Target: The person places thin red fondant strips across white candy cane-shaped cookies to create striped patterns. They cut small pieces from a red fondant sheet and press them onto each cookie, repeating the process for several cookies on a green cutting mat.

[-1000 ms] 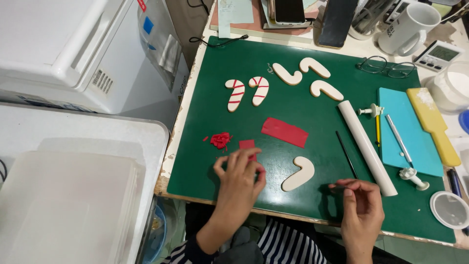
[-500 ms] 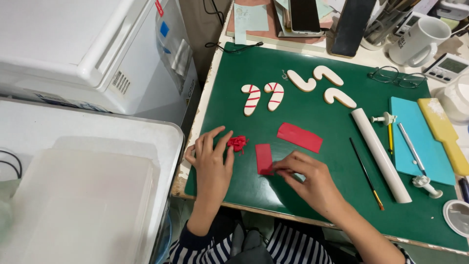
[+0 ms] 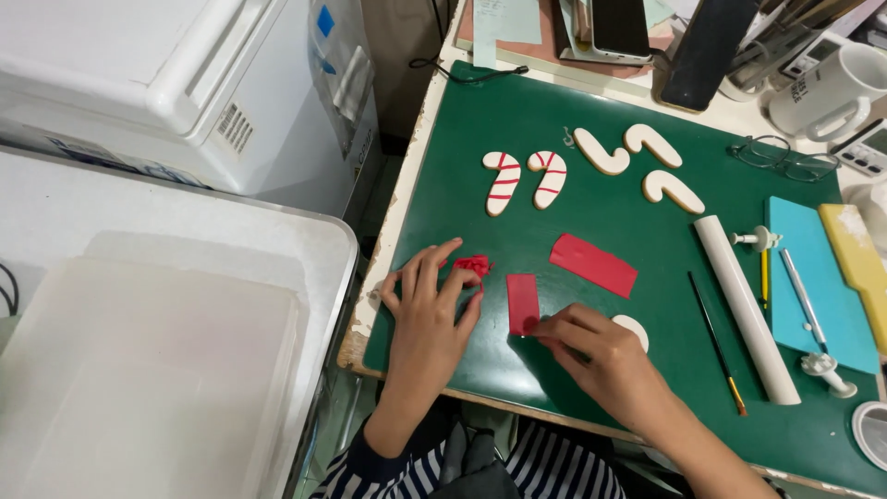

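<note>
My left hand (image 3: 427, 305) lies flat on the green cutting mat (image 3: 554, 120), fingers spread, its fingertips touching a small crumpled lump of red clay (image 3: 473, 266). My right hand (image 3: 596, 356) pinches the lower end of a small red clay strip (image 3: 521, 300) that lies on the mat. Under that hand a white cane-shaped clay piece (image 3: 634, 330) is mostly hidden. A larger flat red clay slab (image 3: 593, 264) lies just beyond. Two white canes with red stripes (image 3: 522, 178) sit farther back, with three plain white canes (image 3: 637, 162) to their right.
A white rolling pin (image 3: 745, 305), a thin brush (image 3: 716, 340), a teal board (image 3: 813, 277) with tools and a yellow scraper (image 3: 855, 268) lie at the right. Glasses (image 3: 785, 159), a mug (image 3: 832, 88) and phones stand behind. White plastic bins (image 3: 139, 323) fill the left.
My right hand has crossed from the mat's right front to the small red strip and taken its end. My left hand has shifted left beside the red lump. The view has moved closer.
</note>
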